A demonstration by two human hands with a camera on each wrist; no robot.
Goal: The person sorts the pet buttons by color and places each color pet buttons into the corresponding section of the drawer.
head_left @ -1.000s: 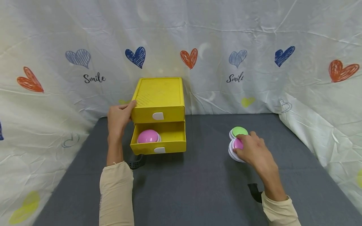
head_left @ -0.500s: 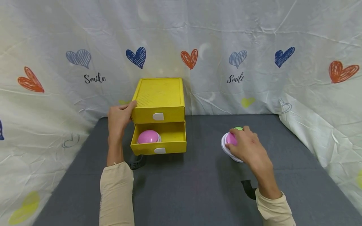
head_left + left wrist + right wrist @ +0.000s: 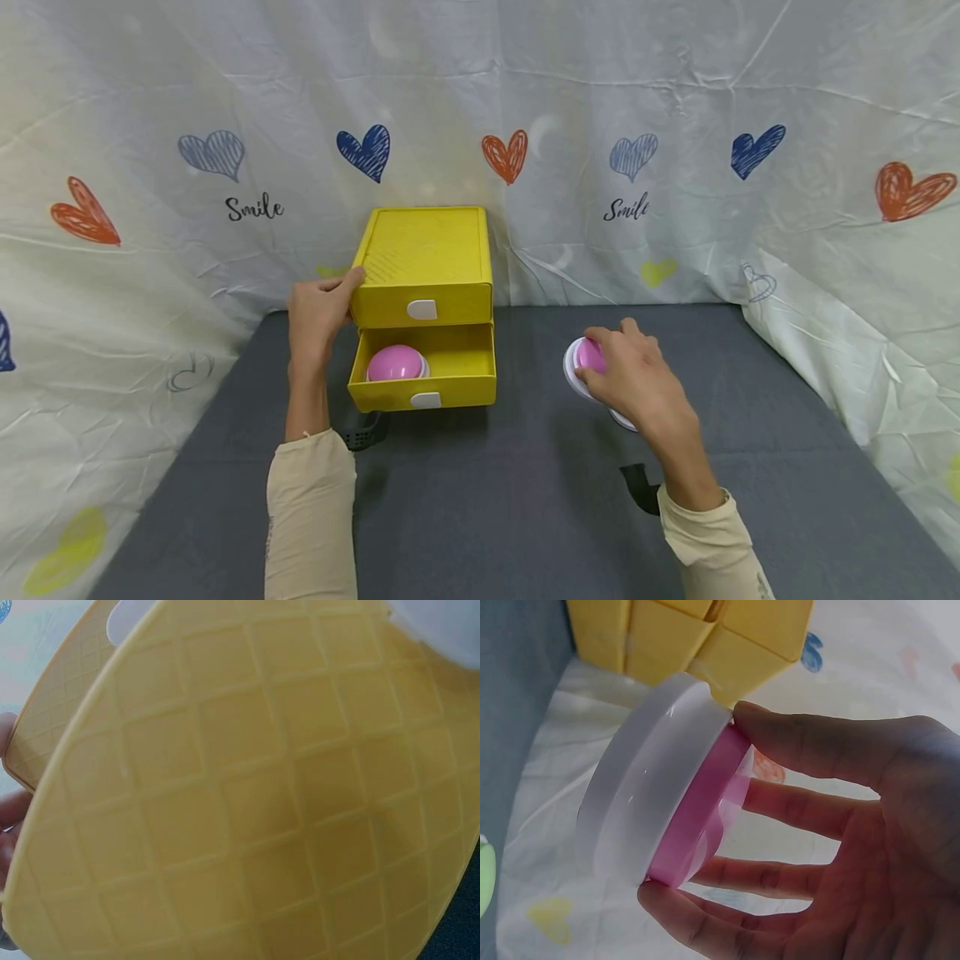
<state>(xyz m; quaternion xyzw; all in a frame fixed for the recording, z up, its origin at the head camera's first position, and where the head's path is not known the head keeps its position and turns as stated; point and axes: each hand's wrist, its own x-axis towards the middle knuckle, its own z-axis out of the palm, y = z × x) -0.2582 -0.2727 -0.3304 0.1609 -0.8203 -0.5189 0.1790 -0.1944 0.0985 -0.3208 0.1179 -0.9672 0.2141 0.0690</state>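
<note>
My left hand (image 3: 318, 312) grips the front left edge of a yellow two-drawer box (image 3: 420, 250), thumb on its top. The lower drawer (image 3: 457, 390) is pulled out and holds a pink-and-white dome button (image 3: 395, 363). The left wrist view shows mostly the drawer front with its lattice pattern (image 3: 240, 780). My right hand (image 3: 637, 375) holds another round button (image 3: 591, 356), with a white base and pink top. In the right wrist view that button (image 3: 682, 787) is off the table, tilted, pinched by its sides between thumb and fingertips.
A white rim (image 3: 624, 421) of another round thing shows below my right hand. At the right wrist view's left edge is a green-topped piece (image 3: 486, 874). The dark grey tabletop (image 3: 510, 500) ends at a white curtain (image 3: 555, 192) printed with hearts.
My right hand has lifted the pink button and carried it left towards the box. The green-topped one is now hidden behind that hand in the head view. My left hand stays put.
</note>
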